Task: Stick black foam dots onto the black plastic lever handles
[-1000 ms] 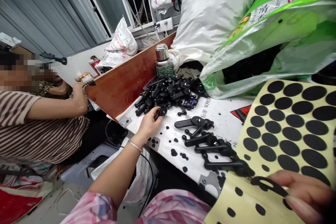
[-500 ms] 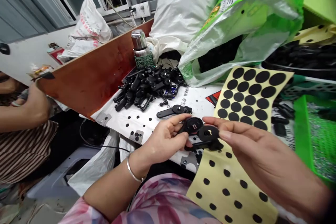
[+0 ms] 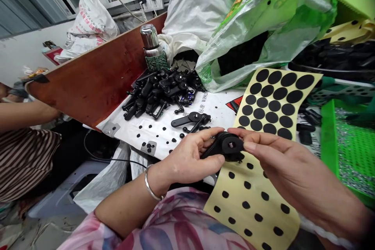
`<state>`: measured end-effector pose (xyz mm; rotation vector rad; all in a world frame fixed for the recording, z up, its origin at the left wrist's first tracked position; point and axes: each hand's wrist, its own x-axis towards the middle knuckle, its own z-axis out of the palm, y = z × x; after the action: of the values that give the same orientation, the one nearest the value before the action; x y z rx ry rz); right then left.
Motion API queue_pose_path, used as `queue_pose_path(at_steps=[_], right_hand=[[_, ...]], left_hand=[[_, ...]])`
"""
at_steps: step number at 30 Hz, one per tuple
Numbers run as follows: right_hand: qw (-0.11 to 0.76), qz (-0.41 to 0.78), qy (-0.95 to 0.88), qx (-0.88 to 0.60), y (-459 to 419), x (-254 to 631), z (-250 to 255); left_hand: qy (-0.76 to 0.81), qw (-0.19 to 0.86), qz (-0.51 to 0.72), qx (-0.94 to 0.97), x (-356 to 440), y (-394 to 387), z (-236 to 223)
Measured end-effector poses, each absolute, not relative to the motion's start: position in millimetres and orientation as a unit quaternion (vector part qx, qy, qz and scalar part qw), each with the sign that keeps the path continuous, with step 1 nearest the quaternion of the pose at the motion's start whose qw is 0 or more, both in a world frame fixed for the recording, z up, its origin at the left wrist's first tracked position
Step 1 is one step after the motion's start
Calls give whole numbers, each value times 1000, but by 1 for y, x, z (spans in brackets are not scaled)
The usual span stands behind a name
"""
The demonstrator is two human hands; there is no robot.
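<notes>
My left hand grips a black plastic part with a round head, held above the table's near edge. My right hand pinches the same part's round head from the right, with a black ring pad on it. Under my hands lies a yellow backing sheet carrying rows of black round pads. A heap of similar black plastic parts lies farther back on the white table covering. One loose part rests between the heap and my hands.
A steel flask stands behind the heap by a brown wooden board. White and green plastic sacks fill the back. A green basket is at the right. Another person's arm and striped sleeve are at the left.
My left hand took a part from the heap and brought it near. My right hand came in with a ring pad, and the two pieces are now together.
</notes>
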<state>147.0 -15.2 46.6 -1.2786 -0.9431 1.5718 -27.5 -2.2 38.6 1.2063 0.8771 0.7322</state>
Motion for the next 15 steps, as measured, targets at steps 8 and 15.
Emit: queue_pose_path(at_steps=[8,15], right_hand=[[429,608,-406,-531,-15,154,39],[432,597,-406,-541,-15,155,34]], left_hand=[[370,651,346,566,-26,-3,33],[358,650,345,575,-25,-2,35]])
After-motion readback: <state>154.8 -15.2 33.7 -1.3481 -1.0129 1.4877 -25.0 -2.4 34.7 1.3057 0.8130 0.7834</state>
